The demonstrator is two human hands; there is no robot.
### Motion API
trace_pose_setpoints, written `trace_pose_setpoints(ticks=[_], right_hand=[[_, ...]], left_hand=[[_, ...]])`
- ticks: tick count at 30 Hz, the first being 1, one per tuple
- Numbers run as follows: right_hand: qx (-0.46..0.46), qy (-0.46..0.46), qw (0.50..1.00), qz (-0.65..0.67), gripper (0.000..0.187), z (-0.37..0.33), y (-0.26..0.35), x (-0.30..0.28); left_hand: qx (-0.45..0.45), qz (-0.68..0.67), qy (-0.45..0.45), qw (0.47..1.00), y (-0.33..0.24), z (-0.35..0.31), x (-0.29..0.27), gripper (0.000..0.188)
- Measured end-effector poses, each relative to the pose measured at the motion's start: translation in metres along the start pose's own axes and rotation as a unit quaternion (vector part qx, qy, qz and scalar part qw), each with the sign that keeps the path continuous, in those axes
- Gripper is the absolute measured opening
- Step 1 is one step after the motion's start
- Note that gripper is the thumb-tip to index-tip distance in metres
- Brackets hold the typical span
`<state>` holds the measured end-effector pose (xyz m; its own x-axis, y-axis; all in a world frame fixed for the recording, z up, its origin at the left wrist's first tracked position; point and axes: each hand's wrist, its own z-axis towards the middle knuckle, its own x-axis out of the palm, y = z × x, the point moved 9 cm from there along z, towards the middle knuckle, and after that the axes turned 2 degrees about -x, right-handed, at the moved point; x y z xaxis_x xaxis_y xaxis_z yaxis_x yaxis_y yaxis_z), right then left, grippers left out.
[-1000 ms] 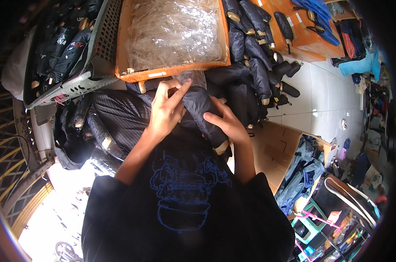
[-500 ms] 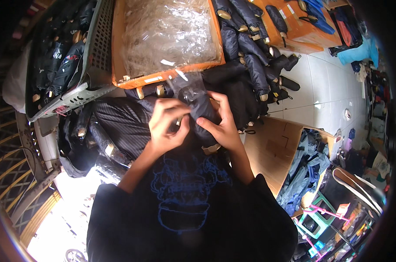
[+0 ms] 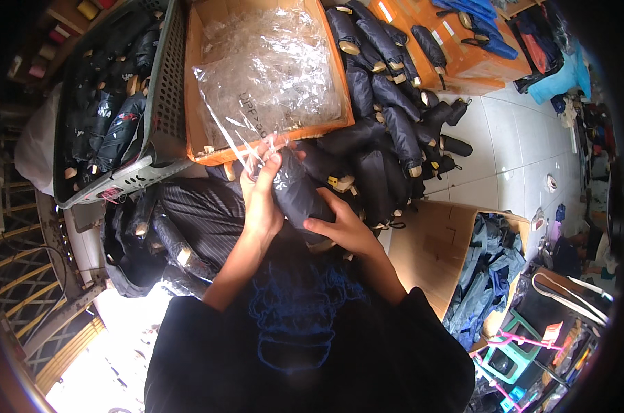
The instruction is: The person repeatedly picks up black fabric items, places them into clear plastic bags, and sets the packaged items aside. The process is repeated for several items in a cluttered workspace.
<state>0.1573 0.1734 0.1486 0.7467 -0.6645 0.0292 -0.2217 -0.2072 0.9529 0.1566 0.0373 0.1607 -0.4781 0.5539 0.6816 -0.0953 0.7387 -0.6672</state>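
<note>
Left hand (image 3: 260, 199) grip grasps clear plastic sleeve (image 3: 222, 124) plus upper end of black bundle (image 3: 299, 196); right hand (image 3: 346, 227) grip clasps its lower end. Bundle sits tilted in both hands – just off the near edge of carton (image 3: 319, 129). More dark bundles (image 3: 398, 138) piled along carton's right edge – basket (image 3: 167, 103) beside left edge.

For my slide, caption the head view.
Left hand and right hand hold a black cylindrical fabric bundle near an open orange-rimmed cardboard box of clear plastic.
</note>
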Motion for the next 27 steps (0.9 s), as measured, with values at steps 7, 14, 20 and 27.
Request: trace_pose_setpoints(ticks=[7, 14, 20, 27], right_hand=[[-0.080, -0.147, 0.978, 0.127, 0.041, -0.003, 0.014, -0.020], [-0.064, -0.165, 0.984, 0.028, 0.037, 0.004, 0.020, -0.020], [-0.101, -0.036, 0.976, 0.188, 0.055, 0.012, 0.019, 0.008], [-0.092, -0.056, 0.956, 0.272, 0.078, 0.007, 0.001, 0.006]], left_hand=[[-0.028, 0.069, 0.143, 0.987, 0.030, -0.027, 0.014, 0.053], [-0.035, 0.003, 0.192, 0.981, 0.010, -0.007, 0.015, 0.065], [0.016, 0.066, 0.016, 0.998, -0.014, 0.020, -0.004, 0.038], [-0.007, 0.043, 0.013, 0.999, -0.001, 0.003, 0.014, 0.033]])
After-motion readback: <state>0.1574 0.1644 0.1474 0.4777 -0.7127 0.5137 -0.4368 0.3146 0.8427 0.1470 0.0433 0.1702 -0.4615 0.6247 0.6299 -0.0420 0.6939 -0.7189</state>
